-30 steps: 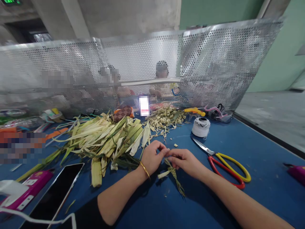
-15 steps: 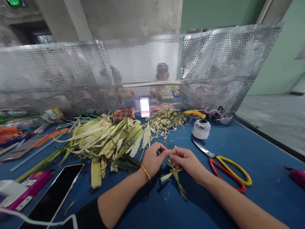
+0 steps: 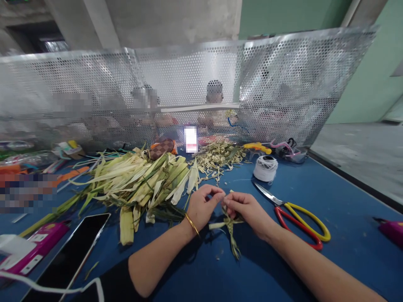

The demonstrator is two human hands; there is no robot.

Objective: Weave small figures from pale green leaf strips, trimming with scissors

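Observation:
Fingertips meet at the middle of the blue table (image 3: 261, 268). My right hand (image 3: 244, 207) is closed in a pinch on the top of a small braided piece of leaf strips (image 3: 230, 228), whose frayed tail hangs down and whose pale stub sticks out left. My left hand (image 3: 204, 205), a gold bangle on its wrist, pinches close beside the right fingertips; whatever is between its thumb and finger is too small to make out. Red and yellow handled scissors (image 3: 294, 216) lie open to the right. A spool of white string (image 3: 265, 168) stands behind them.
A heap of pale green husk leaves (image 3: 141, 178) covers the left middle, with scraps (image 3: 220, 157) behind. A black-screened phone (image 3: 74, 251) and a magenta power strip (image 3: 37, 247) lie front left. A yellow-handled tool (image 3: 257, 147) rests near the perforated metal screen (image 3: 189, 75); people sit beyond it.
The braided piece has swung slightly, its tail now hanging more upright. My right fingers have shifted a little on its top; both hands stay in nearly the same place.

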